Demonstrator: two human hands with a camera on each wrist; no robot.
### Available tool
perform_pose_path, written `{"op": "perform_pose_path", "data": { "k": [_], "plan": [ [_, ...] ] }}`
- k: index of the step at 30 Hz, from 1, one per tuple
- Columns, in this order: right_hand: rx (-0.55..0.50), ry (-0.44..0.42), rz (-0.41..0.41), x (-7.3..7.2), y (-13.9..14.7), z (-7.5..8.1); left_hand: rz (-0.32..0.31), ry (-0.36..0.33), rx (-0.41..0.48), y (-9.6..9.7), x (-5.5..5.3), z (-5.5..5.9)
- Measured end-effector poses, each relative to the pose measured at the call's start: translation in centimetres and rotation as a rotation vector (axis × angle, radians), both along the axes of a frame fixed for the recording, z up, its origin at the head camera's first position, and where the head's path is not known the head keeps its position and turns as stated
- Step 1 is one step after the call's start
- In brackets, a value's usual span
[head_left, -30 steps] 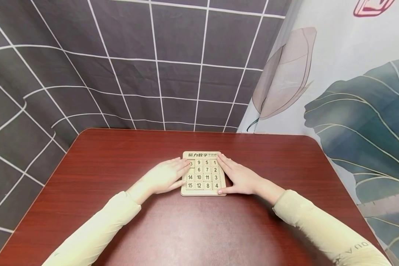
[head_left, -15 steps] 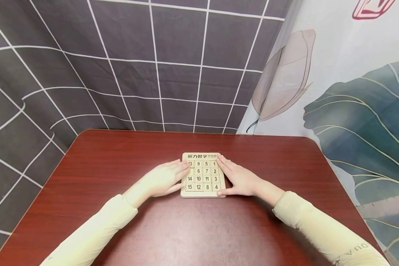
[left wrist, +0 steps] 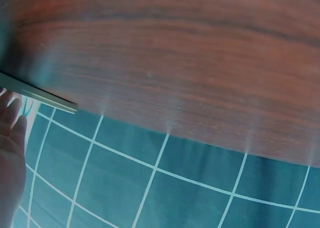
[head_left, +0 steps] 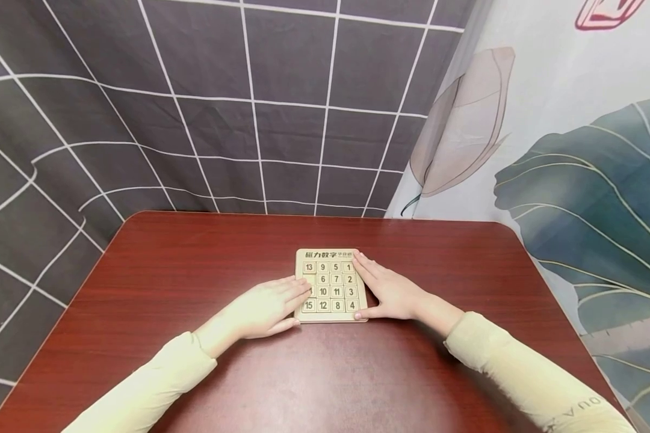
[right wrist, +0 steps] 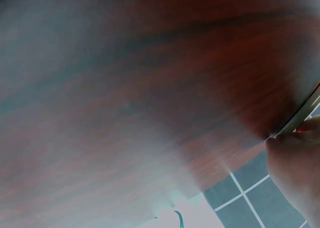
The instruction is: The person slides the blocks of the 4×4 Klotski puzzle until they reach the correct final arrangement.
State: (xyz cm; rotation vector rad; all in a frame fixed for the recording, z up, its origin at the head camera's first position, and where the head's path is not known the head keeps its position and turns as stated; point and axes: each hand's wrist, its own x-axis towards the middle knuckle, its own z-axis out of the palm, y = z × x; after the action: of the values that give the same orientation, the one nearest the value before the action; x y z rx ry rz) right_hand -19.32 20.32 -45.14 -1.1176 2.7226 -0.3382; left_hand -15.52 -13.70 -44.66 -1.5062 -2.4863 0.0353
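Note:
A light wooden number sliding puzzle point(head_left: 329, 253) lies flat on the dark red table. My left hand point(head_left: 262, 305) reaches over its left side with straight fingers, fingertips resting on the 14 tile and partly covering it. The left thumb lies near the lower left edge. Above the 14, below the 13 tile point(head_left: 309, 267), is the gap without a tile. My right hand point(head_left: 394, 291) rests along the right edge, straight fingers at the upper right corner and thumb at the lower right corner. Both wrist views show the puzzle edge-on, beside the left hand point(left wrist: 11, 148) and right hand point(right wrist: 297, 163).
The red table point(head_left: 216, 240) extends around the puzzle on all sides. Behind it hangs a dark grey curtain point(head_left: 287, 132) with a white grid. A pale curtain with large leaf prints point(head_left: 590, 180) hangs at the right.
My left hand has slid toward me, from the 13 tile down to the 14 tile, so the 13 now shows fully. The right hand stays at the right edge.

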Motion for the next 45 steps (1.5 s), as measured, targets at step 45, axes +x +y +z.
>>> {"op": "perform_pose_path", "data": {
  "k": [45],
  "plan": [
    [-0.003,-0.012,-0.01,0.2,-0.2,0.2,-0.037,0.015,-0.029,-0.7,2.3,-0.1]
  ]
}}
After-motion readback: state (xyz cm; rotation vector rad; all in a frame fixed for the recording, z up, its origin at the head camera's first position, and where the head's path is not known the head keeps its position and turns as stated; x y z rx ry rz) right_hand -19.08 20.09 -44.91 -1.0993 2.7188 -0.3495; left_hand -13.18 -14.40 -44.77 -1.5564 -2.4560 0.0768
